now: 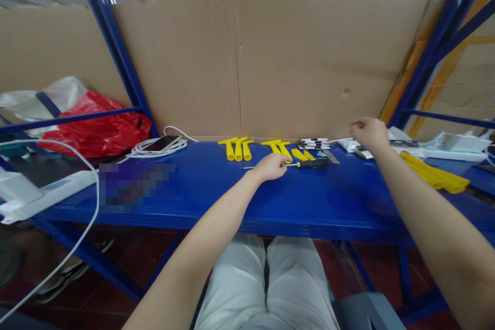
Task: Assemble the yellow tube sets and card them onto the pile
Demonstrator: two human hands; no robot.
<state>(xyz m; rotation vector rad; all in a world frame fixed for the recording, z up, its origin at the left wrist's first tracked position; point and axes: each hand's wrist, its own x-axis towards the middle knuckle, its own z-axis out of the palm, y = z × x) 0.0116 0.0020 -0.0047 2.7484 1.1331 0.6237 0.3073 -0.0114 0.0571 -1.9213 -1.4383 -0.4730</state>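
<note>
My left hand [273, 166] rests low over the blue table, fingers curled together at the lower end of a yellow T-shaped handle [285, 150]. What its fingertips hold is hidden. A screwdriver [313, 164] with a black and yellow grip lies beside it, its shaft passing behind the hand. Several more yellow T-shaped handles [238, 150] stand in a row to the left. Small yellow pieces [299, 154] and a flat metal blade [331, 157] lie to the right. My right hand [370, 133] is raised above white packets [348, 145], fingers bent inward; nothing can be made out in them.
White-and-black slim items [315, 143] lie by the cardboard wall [294, 67]. Power strips [450, 153] and yellow material [436, 178] are at right. A coiled white cable [157, 148], phone [164, 142] and red bag [100, 126] are at left. Blue posts [116, 46] frame the table.
</note>
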